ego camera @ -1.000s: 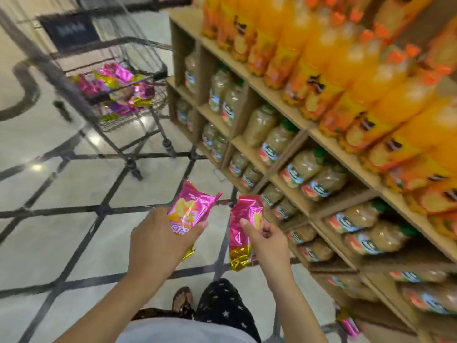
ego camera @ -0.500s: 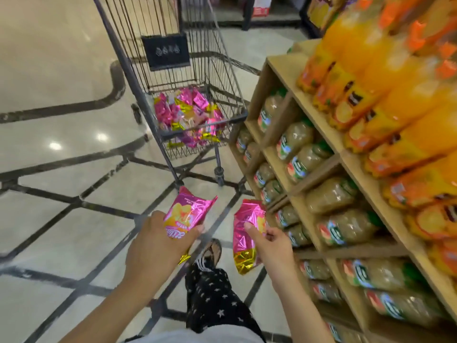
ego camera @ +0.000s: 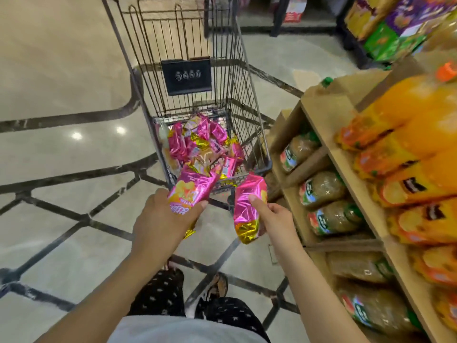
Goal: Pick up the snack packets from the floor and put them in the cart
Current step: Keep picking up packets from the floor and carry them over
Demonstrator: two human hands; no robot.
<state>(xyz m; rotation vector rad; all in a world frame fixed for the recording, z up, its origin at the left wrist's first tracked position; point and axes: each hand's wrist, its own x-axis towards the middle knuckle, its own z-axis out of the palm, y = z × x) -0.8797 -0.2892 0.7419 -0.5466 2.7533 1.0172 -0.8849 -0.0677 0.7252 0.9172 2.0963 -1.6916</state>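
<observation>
Head view: the left hand (ego camera: 160,219) has its fingers clamped round a pink snack packet (ego camera: 194,186) whose white script is too blurred to read. The right hand (ego camera: 277,219) pinches a pink-and-gold packet (ego camera: 247,209). Both are held just short of the cart (ego camera: 244,90), where more packets (ego camera: 197,144) lie heaped below a dark sign (ego camera: 186,76) bearing four small white icons.

The lower part of the left snack packet (ego camera: 193,191) is covered by the left grip (ego camera: 163,219); only a gold end shows beneath. The back of the right snack packet (ego camera: 247,209) is masked by the right grip (ego camera: 277,221). The cart (ego camera: 193,33) is cut off by the upper edge. The lower packets of the heap (ego camera: 197,144) inside are buried. The placard (ego camera: 186,76) symbols are too small to be read. The labels of the brown bottles (ego camera: 319,189) are blurred. The orange juice bottles (ego camera: 420,144) are cut by the right edge.
</observation>
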